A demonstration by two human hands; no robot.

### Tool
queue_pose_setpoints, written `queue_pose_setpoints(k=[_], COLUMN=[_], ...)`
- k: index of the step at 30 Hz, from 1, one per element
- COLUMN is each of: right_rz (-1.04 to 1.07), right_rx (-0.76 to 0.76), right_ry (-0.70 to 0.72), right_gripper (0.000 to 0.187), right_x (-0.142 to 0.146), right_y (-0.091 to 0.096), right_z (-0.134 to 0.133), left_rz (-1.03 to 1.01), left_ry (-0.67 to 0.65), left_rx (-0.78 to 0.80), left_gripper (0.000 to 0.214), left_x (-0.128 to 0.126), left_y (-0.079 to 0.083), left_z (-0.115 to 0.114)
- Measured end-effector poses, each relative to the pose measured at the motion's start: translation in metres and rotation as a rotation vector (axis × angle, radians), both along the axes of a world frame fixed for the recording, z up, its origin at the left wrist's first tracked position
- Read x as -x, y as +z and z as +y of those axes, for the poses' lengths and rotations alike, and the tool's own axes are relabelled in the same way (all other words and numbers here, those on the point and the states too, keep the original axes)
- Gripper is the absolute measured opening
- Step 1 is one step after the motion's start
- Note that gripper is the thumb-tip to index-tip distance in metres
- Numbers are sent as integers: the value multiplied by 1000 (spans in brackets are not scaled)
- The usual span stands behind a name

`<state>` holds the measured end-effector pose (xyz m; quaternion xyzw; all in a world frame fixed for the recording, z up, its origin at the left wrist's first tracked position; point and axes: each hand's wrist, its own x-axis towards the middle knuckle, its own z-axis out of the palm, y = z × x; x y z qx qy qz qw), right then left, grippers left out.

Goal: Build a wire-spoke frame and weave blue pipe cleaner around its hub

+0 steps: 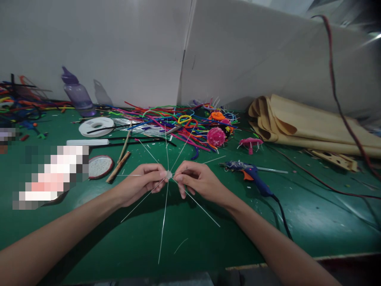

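A star-shaped frame of thin pale wires meets at a small whitish hub (pixel 169 174), held up over the green table. My left hand (pixel 144 182) is closed, its thumb and fingers pinching the frame at the hub's left edge. Just right of the hub, the thumb and forefinger of my right hand (pixel 198 178) are pressed together on a wire, the other fingers curled below. Several wires stick out past both hands in all directions. A blue glue gun (pixel 250 172) with an orange trigger lies to the right of my right hand.
Coloured pipe cleaners (pixel 154 115) are heaped at the back, beside a pink pompom (pixel 216 137). A white spool (pixel 97 126), sticks (pixel 119 167), a dish of small beads (pixel 100 166) and a purple bottle (pixel 77 93) stand left. Brown paper (pixel 306 123) lies right, near a hanging cable (pixel 335 79).
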<state>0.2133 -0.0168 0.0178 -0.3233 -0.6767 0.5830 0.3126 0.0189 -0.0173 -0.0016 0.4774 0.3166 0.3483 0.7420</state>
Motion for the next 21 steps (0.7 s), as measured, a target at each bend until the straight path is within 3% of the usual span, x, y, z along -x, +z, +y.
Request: queue_pose_setpoints(k=[21], right_rz=[-12], right_rx=[42], right_ry=[11], right_gripper=[13], right_x=[1], right_y=[0], right_z=[-2], left_rz=[54], left_ry=[-5], left_rx=[-39], left_gripper=[16], left_x=[0], left_y=[1], left_z=[1])
